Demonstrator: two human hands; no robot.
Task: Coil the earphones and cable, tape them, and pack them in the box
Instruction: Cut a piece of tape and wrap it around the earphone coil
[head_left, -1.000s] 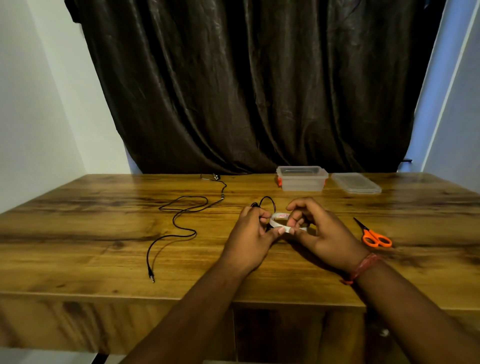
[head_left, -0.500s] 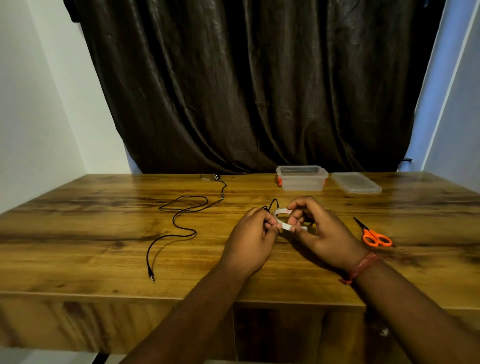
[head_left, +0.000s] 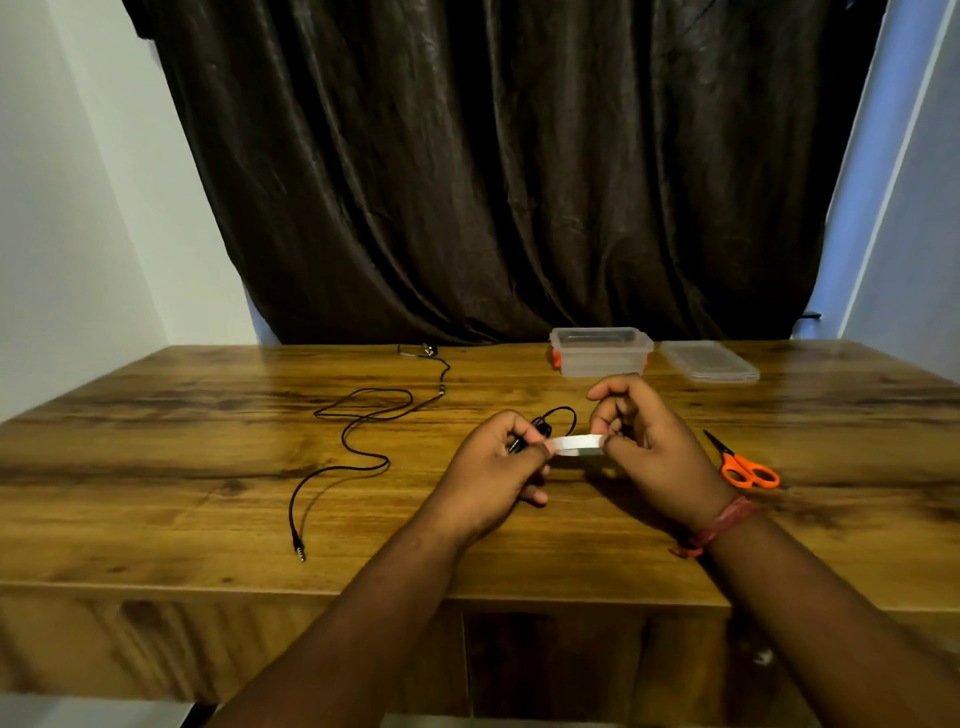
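A: Where are the person's hands at this moment?

B: Both are raised a little above the table (head_left: 156, 467). The left hand (head_left: 493, 467) has its fingers curled around a small coiled black cable (head_left: 558, 418); one loop sticks out above the fist and a metal plug shows between the fingers. The right hand (head_left: 649, 441) pinches a white roll of tape (head_left: 577, 445), which lies between the two hands. The left thumb seems to touch the roll's end, maybe picking at the free edge, but this is too small to say for sure.

A: And the other things of the task?

B: The long black earphones (head_left: 358, 436) lie loose on the table, well to the left, with the plug near the front edge. The clear box (head_left: 600, 353) stands at the back, open, and its lid (head_left: 709, 362) lies just beside it. The orange scissors (head_left: 748, 467) lie to the right of the right hand.

A: How will the cable behave?

B: It looks thin, light and soft, with a little spring, so the coil probably opens if the fingers relax. It is better to hold across all the loops together, at one side of the coil, and leave the opposite side free for the tape. The tape strip is likely sticky and floppy; it can fold on itself, so it should stay short and tight
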